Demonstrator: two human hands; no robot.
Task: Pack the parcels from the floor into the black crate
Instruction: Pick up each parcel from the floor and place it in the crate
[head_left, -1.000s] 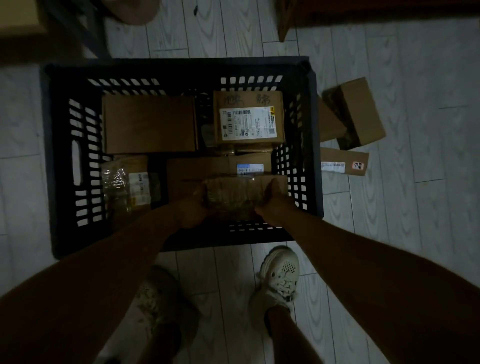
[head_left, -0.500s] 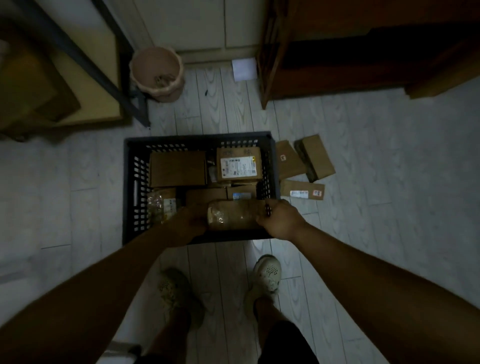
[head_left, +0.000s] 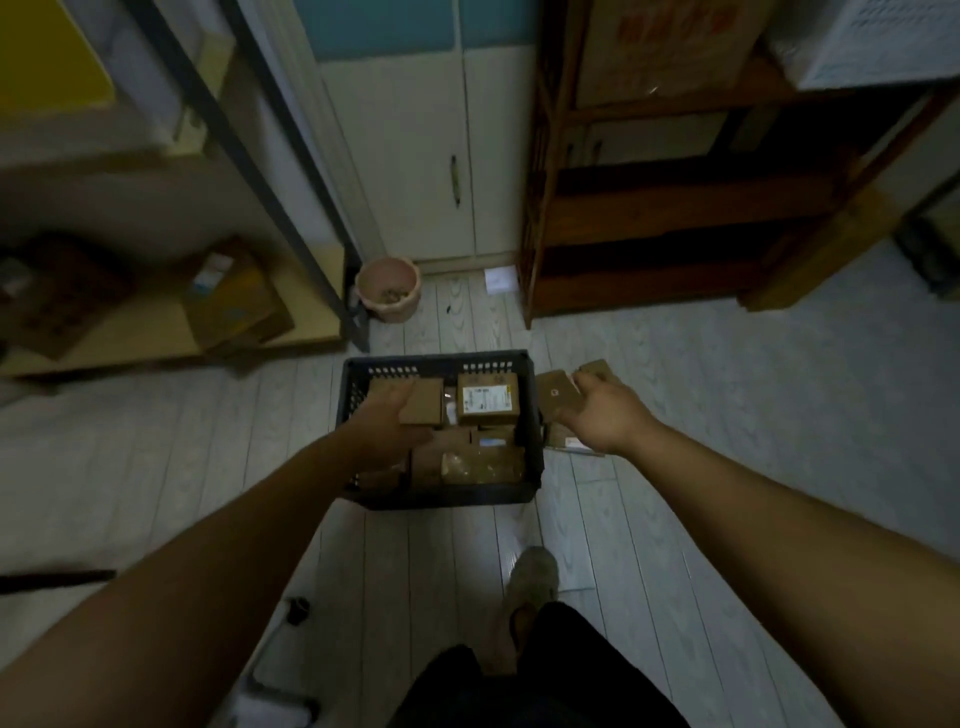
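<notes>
The black crate (head_left: 447, 496) stands on the floor ahead of me with several brown parcels inside. Among them are a labelled box (head_left: 488, 402) at the far right, a plain box (head_left: 425, 404) at the far left and a tape-wrapped parcel (head_left: 480, 465) against the near wall. My left hand (head_left: 384, 423) hovers over the crate's left side, fingers stretched out over the plain box, holding nothing. My right hand (head_left: 605, 415) is outside the crate on its right, open above the floor parcels (head_left: 553, 392). A labelled parcel (head_left: 571, 442) lies partly hidden under that hand.
A pink bucket (head_left: 388, 288) stands beyond the crate by a metal rack holding cardboard boxes (head_left: 234, 306). A dark wooden shelf unit (head_left: 649, 249) is at the far right, a white cabinet (head_left: 441, 171) behind. My shoe (head_left: 532, 577) is near the crate.
Both hands let go of the tape-wrapped parcel, which now lies in the crate. My left hand moved to the far left box, my right hand moved out over the floor parcels. The camera rose.
</notes>
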